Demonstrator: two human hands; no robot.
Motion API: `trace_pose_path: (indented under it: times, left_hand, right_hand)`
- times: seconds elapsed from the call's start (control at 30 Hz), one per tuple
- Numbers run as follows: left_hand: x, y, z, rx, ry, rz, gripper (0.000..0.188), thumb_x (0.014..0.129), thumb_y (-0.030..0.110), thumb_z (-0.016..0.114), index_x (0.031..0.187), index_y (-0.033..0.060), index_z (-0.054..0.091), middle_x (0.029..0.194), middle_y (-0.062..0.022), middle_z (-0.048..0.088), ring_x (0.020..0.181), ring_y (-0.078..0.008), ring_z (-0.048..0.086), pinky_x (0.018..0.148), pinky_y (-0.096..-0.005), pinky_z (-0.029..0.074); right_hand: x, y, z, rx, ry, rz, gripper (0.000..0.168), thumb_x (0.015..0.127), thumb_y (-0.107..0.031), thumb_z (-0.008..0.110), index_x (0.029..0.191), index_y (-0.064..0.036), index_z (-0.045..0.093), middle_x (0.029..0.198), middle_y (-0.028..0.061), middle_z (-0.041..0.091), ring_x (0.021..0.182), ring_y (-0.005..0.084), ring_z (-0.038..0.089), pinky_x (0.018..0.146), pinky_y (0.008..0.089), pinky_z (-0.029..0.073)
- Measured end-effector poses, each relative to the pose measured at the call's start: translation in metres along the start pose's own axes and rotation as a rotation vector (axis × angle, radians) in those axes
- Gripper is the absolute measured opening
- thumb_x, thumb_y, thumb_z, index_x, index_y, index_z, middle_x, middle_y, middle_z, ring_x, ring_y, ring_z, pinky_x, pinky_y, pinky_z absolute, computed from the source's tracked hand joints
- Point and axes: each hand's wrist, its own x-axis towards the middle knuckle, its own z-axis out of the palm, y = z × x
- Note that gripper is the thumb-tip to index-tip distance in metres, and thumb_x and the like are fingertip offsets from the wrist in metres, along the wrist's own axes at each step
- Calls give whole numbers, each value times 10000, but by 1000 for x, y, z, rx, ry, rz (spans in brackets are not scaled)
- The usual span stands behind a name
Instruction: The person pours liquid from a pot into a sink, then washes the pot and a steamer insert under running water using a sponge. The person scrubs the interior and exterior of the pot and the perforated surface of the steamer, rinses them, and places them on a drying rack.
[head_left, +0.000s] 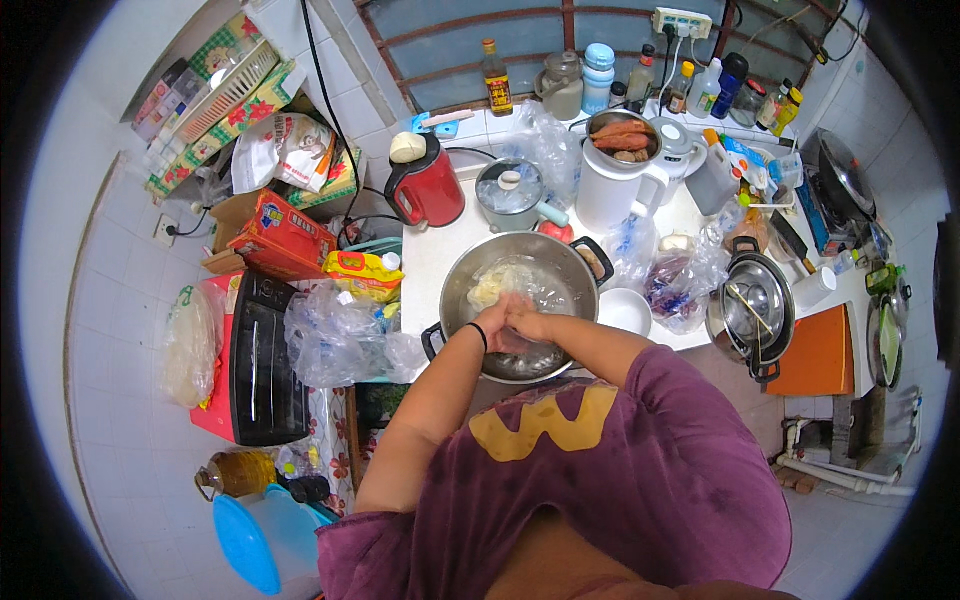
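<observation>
A large metal pot (581, 289) with black side handles stands at the front of the white counter, with clear water in it. A pale yellowish lump, perhaps a vegetable (489, 285), sits in the water toward the pot's left side. Both hands meet over the middle of the pot, just on the near side of that lump. My left hand (496, 324), a black band at its wrist, touches my right hand (528, 321). Their fingers overlap and are partly hidden and blurred, so whether they grip anything does not show.
A white bowl (626, 311) sits right of the pot, beside plastic bags with purple contents (671, 289). Behind are a lidded saucepan (510, 187), a red kettle (442, 187) and a white appliance (611, 187) topped by a pot of sweet potatoes (622, 139). Stacked pans (780, 307) stand right.
</observation>
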Motion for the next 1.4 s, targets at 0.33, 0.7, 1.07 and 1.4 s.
trace_pose_path:
  times: [0.33,0.7,1.07,1.4]
  left_hand:
    - [61,-16,-58,667,706,462,443,920,425,397,1050,48,588,966,-146,624,777,-312,607,657,-447,479]
    - [29,6,-41,-171,663,201,273,849,396,502,949,148,559,737,-4,405,646,-173,403,556,-373,389]
    - [32,7,-42,-65,597,241,255,832,303,547,999,111,559,825,-17,506,705,-165,483,578,-348,420]
    - [19,7,-24,-53,634,228,259,851,303,542,1034,119,536,842,-30,480,769,-182,486,683,-362,426]
  right_hand:
    - [-64,-17,-32,-424,-241,-91,347,921,-341,409,1009,-78,617,968,184,624,950,377,571,881,454,402]
    - [-100,-15,-68,1361,478,141,197,928,-201,464,949,-34,566,749,50,590,620,128,563,595,254,483]
    - [-135,-20,-83,1475,398,85,209,931,-195,461,1020,-48,581,736,31,582,637,137,564,611,272,477]
    - [-222,57,-104,1231,936,-139,207,910,-191,480,961,-34,604,711,33,582,680,155,567,644,271,455]
